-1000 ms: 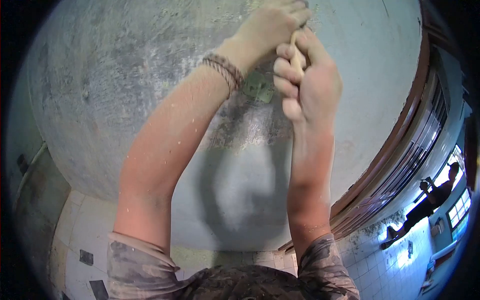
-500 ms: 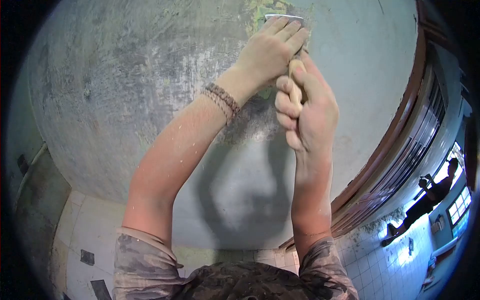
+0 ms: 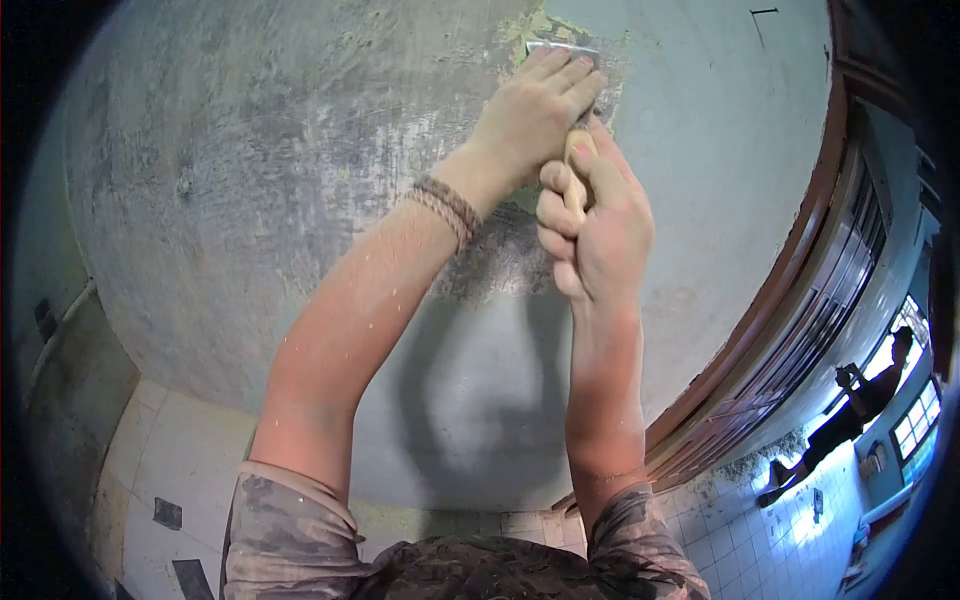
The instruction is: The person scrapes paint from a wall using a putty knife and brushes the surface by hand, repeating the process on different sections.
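Note:
My right hand (image 3: 612,225) is wrapped round the pale wooden handle of a scraper (image 3: 576,180), thumb along the handle. The wide metal blade (image 3: 587,53) points up and lies against the wall. My left hand (image 3: 532,112) rests flat over the blade, its fingers stretched out just below the top edge, covering most of the metal. Around the blade, the wall has a rough patch (image 3: 545,22) of yellow-green and grey where paint is gone. Both arms reach up, with a braided bracelet on the left wrist.
The wall (image 3: 710,150) is scraped grey on the left and pale green on the right, with a nail (image 3: 764,11) at upper right. A brown-framed louvred window (image 3: 800,290) stands right. Another person (image 3: 858,405) stands far right on the tiled floor (image 3: 190,460), which holds dark scraps.
The scraper and both hands have shifted slightly down and left in view. My left fingers still press on the blade, and my right grip is unchanged. The view has tilted a little.

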### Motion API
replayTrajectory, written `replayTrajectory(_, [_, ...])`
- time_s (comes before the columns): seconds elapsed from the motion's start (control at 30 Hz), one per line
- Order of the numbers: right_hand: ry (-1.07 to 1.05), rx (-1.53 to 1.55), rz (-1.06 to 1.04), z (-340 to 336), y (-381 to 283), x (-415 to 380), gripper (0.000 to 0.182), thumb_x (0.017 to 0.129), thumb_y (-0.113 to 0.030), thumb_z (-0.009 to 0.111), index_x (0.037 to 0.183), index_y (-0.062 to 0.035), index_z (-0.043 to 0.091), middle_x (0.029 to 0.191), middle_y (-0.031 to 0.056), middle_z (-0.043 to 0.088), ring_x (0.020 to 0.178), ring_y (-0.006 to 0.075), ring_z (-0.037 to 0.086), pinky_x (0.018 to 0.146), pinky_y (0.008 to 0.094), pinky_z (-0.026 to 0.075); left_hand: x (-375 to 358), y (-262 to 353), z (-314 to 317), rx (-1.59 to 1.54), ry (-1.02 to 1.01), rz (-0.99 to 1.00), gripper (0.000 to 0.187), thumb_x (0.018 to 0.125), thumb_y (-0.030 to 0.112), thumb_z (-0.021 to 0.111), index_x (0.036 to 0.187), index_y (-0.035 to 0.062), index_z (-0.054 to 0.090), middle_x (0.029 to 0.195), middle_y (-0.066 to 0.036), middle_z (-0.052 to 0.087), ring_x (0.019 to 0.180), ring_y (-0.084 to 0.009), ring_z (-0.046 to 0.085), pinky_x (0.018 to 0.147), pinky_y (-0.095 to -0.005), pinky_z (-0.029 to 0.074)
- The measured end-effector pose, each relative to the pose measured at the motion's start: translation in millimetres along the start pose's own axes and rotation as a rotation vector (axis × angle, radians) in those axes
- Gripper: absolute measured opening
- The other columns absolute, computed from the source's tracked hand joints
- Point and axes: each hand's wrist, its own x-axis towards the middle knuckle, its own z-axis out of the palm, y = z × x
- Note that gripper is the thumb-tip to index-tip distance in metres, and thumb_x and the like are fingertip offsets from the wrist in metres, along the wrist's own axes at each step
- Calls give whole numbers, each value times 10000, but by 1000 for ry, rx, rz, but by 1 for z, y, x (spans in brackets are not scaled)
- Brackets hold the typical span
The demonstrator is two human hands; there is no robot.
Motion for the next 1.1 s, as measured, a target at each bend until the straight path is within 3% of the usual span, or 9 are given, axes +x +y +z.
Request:
replayTrajectory(0.13, [-8,-9,2,-4,8,-18,607,1016,-141,443,1579,-59,229,731,11,519,446,33,356,361,195,239,-14,14,-7,-2,25,4,423,876,170,619,1286,69,627,1346,-148,613,1298,-353,533,1149,-472,383])
replayTrajectory(0.63, [67,73,34,14,24,-5,534,1020,-156,451,1537,-83,340,728,0,512,466,32,373,369,192,237,-22,-13,0,-91,37,31,467,815,155,674,1277,93,642,1333,-119,625,1307,-317,533,1140,-452,401])
replayTrajectory(0.7, [66,55,-3,21,24,0,396,1002,-152,459,1392,-87,476,731,8,528,457,35,372,362,203,235,-12,-22,-3,-101,20,57,449,820,154,669,1263,87,647,1318,-121,632,1298,-314,540,1136,-445,405])
replayTrajectory(0.77, [77,87,-13,25,19,18,306,994,-149,461,1292,-98,505,731,10,530,454,35,371,357,205,231,4,-29,-6,-117,-3,75,431,824,153,664,1249,81,651,1303,-122,640,1289,-311,548,1132,-438,409])
replayTrajectory(0.83, [44,131,-36,25,6,26,156,984,-151,471,1124,-123,533,737,14,532,450,38,373,349,207,226,24,-35,-7,-102,-4,152,333,787,162,673,1098,44,668,1126,-89,668,1152,-300,589,1050,-433,436])
replayTrajectory(0.93, [100,68,5,22,13,3,141,985,-150,465,1108,-127,529,744,16,530,452,38,372,352,207,233,1,-18,-8,-87,-78,93,408,830,145,651,1231,71,650,1287,-131,646,1270,-321,556,1125,-424,415])
replayTrajectory(0.97, [140,46,19,21,21,-8,278,990,-159,465,1257,-105,523,749,17,528,455,42,374,355,209,240,-12,-12,-9,-87,-58,112,406,835,143,649,1234,69,648,1293,-135,642,1273,-327,550,1116,-426,422])
replayTrajectory(1.07, [76,74,9,15,26,-4,471,999,-164,460,1460,-80,414,743,15,520,458,47,379,359,205,238,-16,-17,1,-69,-19,93,400,851,148,646,1244,73,647,1292,-134,647,1277,-329,548,1122,-436,418])
replayTrajectory(1.1, [78,74,4,16,23,1,471,999,-164,460,1460,-80,414,743,15,520,458,47,379,359,205,238,-8,-18,-1,-71,-16,97,400,851,148,646,1244,73,647,1292,-134,647,1277,-329,548,1122,-436,418])
